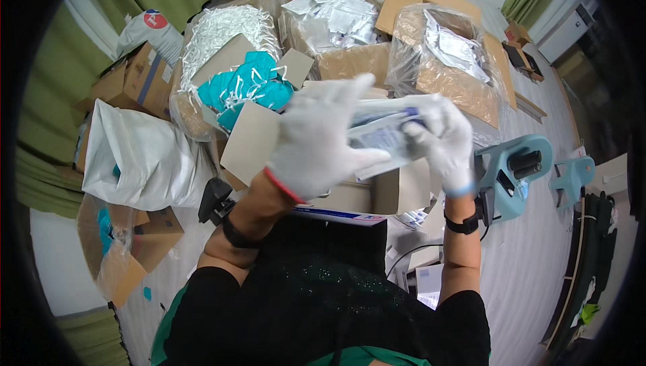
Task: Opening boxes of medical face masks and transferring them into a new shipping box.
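Note:
Both my hands wear white gloves and are raised in front of me. Between them is a thin clear-and-white plastic packet (381,134) with dark blue print. My left hand (316,142) lies flat along the packet's left side, fingers stretched up. My right hand (441,140) pinches its right end. Each wrist has a black band. Just below the packet is a cardboard box (377,191), and under that a flat white box with a blue and red edge (336,216).
Open cartons ring me: one with teal masks and white ear loops (245,87), one lined with plastic holding white loops (222,29), two with clear packets (333,19) (451,50). A white sack (138,157) lies at left. A teal tape dispenser (515,171) sits at right.

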Demonstrator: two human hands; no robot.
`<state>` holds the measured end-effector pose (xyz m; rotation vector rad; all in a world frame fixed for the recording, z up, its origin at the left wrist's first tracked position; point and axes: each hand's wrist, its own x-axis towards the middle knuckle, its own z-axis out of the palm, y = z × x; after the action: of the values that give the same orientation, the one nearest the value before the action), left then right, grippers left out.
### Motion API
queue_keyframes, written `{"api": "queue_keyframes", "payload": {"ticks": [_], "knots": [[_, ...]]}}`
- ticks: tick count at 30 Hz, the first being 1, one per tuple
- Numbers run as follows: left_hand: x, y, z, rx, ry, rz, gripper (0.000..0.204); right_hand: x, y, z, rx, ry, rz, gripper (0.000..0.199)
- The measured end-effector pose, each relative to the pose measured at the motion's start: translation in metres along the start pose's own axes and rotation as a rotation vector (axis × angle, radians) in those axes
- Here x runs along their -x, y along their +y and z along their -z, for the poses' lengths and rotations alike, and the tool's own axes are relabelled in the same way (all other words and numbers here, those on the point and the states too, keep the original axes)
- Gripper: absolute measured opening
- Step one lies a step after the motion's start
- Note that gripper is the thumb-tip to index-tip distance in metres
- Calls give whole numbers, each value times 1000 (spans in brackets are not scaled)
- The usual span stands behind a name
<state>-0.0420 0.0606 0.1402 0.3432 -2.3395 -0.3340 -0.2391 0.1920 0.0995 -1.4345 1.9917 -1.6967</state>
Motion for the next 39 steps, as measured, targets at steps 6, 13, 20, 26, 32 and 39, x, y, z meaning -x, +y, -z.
{"api": "queue_keyframes", "payload": {"ticks": [6, 13, 20, 26, 32, 39], "knots": [[6, -30, -56, 87, -571, 246, 46, 7, -7, -30, -229, -180, -309, 20], [35, -53, -109, 216, -486, 155, 30, 19, 19, -51, 387, -117, -149, 28], [16, -47, -115, -137, -259, -133, 26, -21, 56, -71, -135, 73, -453, 30], [38, -4, -69, 87, 217, -340, 13, -66, 76, -64, -962, 373, -778, 19], [63, -24, -43, 478, 228, 99, 12, -69, 90, -56, -1065, 465, -729, 24], [90, -69, -67, 1508, 54, 1223, 33, -36, 110, -39, -263, 307, -264, 34]]}}
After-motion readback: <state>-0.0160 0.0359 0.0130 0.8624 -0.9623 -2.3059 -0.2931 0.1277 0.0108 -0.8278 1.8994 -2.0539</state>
